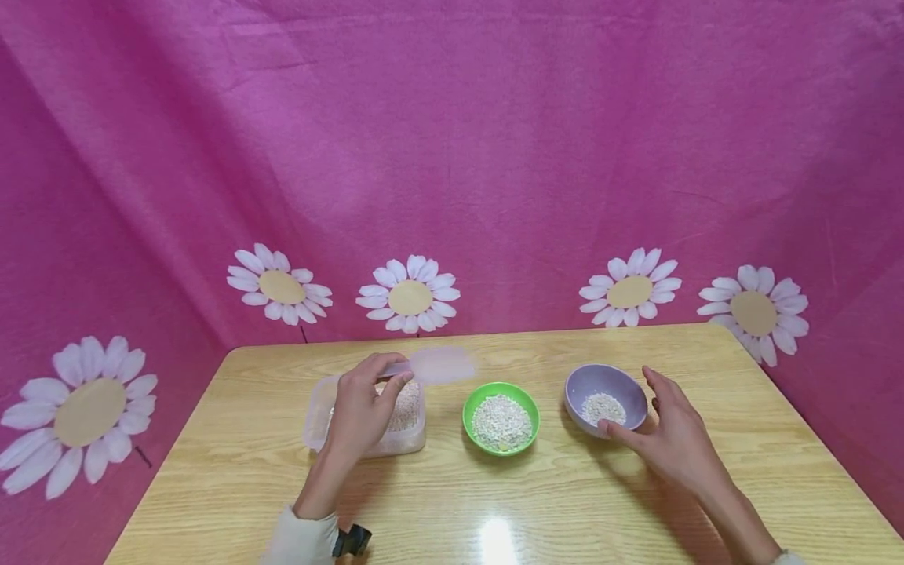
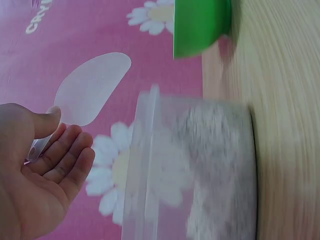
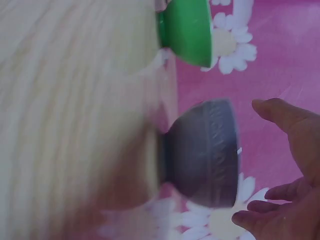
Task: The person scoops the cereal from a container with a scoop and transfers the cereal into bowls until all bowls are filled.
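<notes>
While the left hand [image 1: 363, 404] pinches the scoop [image 1: 441, 366] by its handle, the blade extends above the counter [image 1: 438, 502], from over the tub [image 1: 410, 445] toward the green bowl [image 1: 501, 388]. The right hand [image 1: 671, 439], thumb and fingers spread and gripping nothing, hovers just beside the purple bowl's [image 1: 600, 378] rim. Pale flakes [image 1: 501, 424] lie in both bowls and the tub.

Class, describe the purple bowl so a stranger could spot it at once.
Find the wooden table. Toward its right end, by the right hand, is the purple bowl. Unlike the fuller green bowl to its left, it holds just a little pale grain.
</notes>
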### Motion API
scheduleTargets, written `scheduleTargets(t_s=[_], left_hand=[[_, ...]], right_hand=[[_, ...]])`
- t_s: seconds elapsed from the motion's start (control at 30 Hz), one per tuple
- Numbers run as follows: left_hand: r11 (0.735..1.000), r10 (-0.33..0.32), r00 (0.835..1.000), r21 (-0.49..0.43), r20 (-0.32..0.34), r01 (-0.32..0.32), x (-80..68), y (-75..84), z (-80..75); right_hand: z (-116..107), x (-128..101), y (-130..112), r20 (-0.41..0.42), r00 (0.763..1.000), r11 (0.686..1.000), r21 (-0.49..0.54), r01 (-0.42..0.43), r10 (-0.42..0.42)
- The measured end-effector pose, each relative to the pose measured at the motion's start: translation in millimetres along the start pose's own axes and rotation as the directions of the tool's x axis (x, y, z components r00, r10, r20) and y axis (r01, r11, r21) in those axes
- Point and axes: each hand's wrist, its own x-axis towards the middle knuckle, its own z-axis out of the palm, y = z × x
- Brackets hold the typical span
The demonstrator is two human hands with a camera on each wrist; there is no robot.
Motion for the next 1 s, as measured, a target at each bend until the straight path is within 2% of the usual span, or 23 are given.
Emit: scheduleTargets(t_s=[0.17, 0.27, 0.47, 0.63, 0.8, 1.0], left_hand=[[0.998, -0.037, 0.999, 0.051, -0.032, 0.038, -6.9, -14.4, -22.5], [0.995, -0.058, 0.998, 0.079, -0.037, 0.061, -13.1, -23.1, -37.3], [0.981, -0.065, 0.998, 0.182, -0.026, 0.068, -24.8, -39.9, -64.1], [0.964, -0.046, 0.999, 0.261, 0.004, 0.044, -30.2, -51.8, -77.8], [0.952, -0.012, 0.999, 0.307, 0.033, 0.002, -33.0, -60.5, -88.5], [0.924, 0.083, 0.994, 0.37, 0.067, -0.102, -32.7, -68.9, -100.5]], right_hand=[[0, 0, -24, -0.062, 0.996, 0.998, -0.006, 0.065, -0.065], [6, 2, -40, -0.045, 0.995, 0.996, 0.018, 0.092, -0.091], [31, 8, -76, 0.05, 0.99, 0.989, 0.07, 0.128, -0.132], [59, 10, -105, 0.125, 0.977, 0.982, 0.099, 0.16, -0.171], [82, 10, -128, 0.185, 0.966, 0.976, 0.153, 0.154, -0.181], [107, 8, -150, 0.239, 0.952, 0.967, 0.21, 0.142, -0.192]])
